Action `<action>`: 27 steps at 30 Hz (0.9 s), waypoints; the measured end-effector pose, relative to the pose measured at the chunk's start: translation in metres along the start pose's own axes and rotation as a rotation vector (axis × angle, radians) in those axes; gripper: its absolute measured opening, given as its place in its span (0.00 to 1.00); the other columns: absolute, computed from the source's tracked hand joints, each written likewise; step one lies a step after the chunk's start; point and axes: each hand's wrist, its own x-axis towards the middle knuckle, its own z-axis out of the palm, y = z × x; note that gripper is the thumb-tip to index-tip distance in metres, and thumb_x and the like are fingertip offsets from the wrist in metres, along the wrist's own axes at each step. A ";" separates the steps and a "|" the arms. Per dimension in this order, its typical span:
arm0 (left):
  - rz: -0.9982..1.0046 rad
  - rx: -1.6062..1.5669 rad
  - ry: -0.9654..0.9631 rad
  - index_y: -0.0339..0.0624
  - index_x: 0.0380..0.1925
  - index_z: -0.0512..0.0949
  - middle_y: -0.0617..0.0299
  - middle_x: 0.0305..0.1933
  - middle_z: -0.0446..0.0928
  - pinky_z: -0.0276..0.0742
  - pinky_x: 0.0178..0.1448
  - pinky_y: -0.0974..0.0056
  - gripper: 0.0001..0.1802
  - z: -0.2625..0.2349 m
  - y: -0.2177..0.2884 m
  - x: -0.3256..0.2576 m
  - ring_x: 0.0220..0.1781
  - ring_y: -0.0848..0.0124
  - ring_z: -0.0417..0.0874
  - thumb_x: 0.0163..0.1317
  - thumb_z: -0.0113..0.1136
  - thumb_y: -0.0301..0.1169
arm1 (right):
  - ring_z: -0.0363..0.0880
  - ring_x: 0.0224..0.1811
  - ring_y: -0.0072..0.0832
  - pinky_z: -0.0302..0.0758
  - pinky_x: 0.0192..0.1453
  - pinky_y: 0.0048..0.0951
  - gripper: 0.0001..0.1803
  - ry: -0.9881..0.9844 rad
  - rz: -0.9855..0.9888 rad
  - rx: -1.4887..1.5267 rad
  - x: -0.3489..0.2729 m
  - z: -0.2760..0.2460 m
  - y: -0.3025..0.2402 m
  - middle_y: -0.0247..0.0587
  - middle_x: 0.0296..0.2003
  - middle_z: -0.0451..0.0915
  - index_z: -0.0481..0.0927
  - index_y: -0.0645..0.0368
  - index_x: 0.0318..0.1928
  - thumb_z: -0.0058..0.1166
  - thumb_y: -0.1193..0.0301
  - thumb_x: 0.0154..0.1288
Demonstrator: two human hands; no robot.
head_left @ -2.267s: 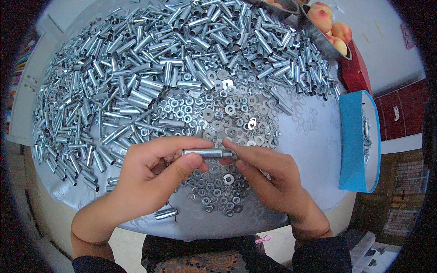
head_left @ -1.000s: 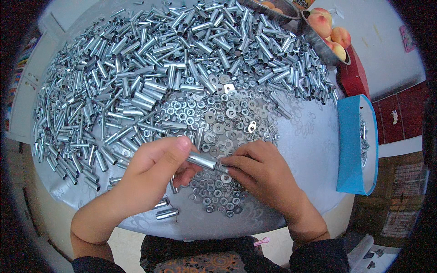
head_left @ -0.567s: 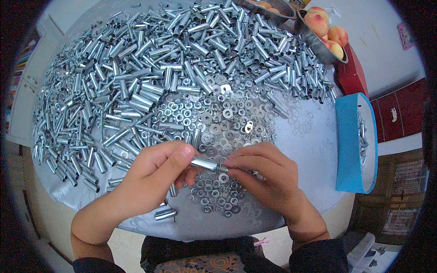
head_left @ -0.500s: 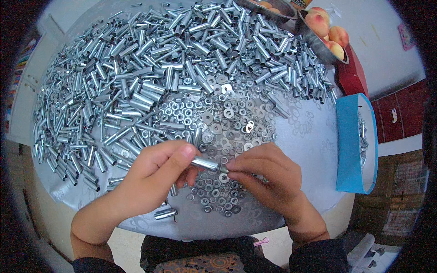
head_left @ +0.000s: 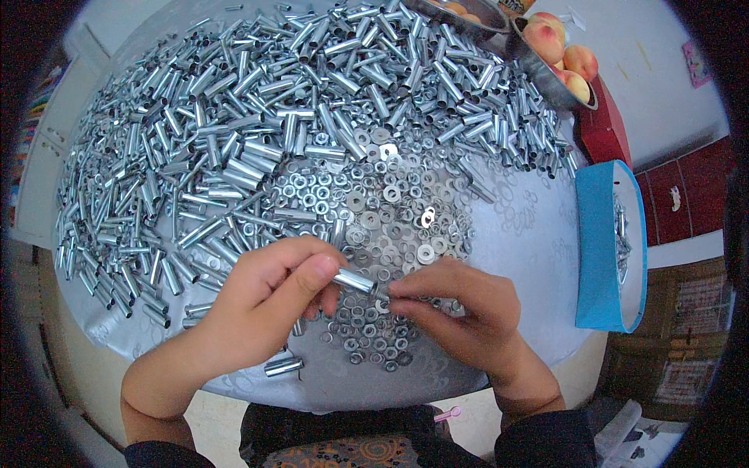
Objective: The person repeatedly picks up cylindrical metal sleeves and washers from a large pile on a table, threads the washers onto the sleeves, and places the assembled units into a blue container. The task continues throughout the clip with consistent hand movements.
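A shiny metal sleeve (head_left: 355, 281) sticks out sideways from my left hand (head_left: 273, 300), gripped between thumb and curled fingers. Thumb and fingertips of my right hand (head_left: 464, 304) are pinched together at the sleeve's right end; the small piece there is too small and too covered to make out. Below and behind the hands, flat washers and nuts (head_left: 392, 193) lie in a loose heap on the pale tablecloth. One more sleeve (head_left: 283, 366) rests alone near the table's front edge, below my left hand.
A wide pile of metal sleeves and bolts (head_left: 257, 152) covers the table's far and left parts. At the right edge stands a blue box (head_left: 597, 249) with metal parts inside. Metal bowls hold peaches (head_left: 579, 61) at the far right, beside a red box (head_left: 605, 129).
The sleeve has shifted slightly in my left hand, with a shorter length showing. The fingers of my right hand have moved a little at its end. The piles look the same.
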 end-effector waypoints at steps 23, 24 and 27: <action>0.028 0.136 -0.145 0.37 0.30 0.71 0.67 0.21 0.68 0.64 0.29 0.74 0.14 0.004 0.002 -0.004 0.24 0.81 0.67 0.66 0.41 0.35 | 0.77 0.30 0.30 0.72 0.34 0.26 0.13 0.016 0.067 0.107 -0.005 0.000 -0.004 0.37 0.29 0.78 0.79 0.56 0.33 0.64 0.73 0.44; 0.033 0.166 -0.172 0.37 0.29 0.70 0.67 0.21 0.68 0.64 0.29 0.73 0.14 0.004 0.002 -0.004 0.24 0.80 0.66 0.66 0.40 0.36 | 0.77 0.30 0.30 0.72 0.34 0.26 0.13 0.017 0.036 0.097 -0.004 -0.002 -0.006 0.37 0.28 0.78 0.80 0.56 0.33 0.65 0.73 0.44; 0.020 0.149 -0.282 0.37 0.27 0.70 0.68 0.20 0.66 0.63 0.29 0.73 0.17 0.006 -0.001 -0.005 0.23 0.80 0.65 0.67 0.38 0.38 | 0.76 0.30 0.29 0.72 0.33 0.26 0.13 0.071 -0.021 0.111 -0.006 -0.003 -0.007 0.36 0.28 0.78 0.80 0.55 0.33 0.65 0.72 0.42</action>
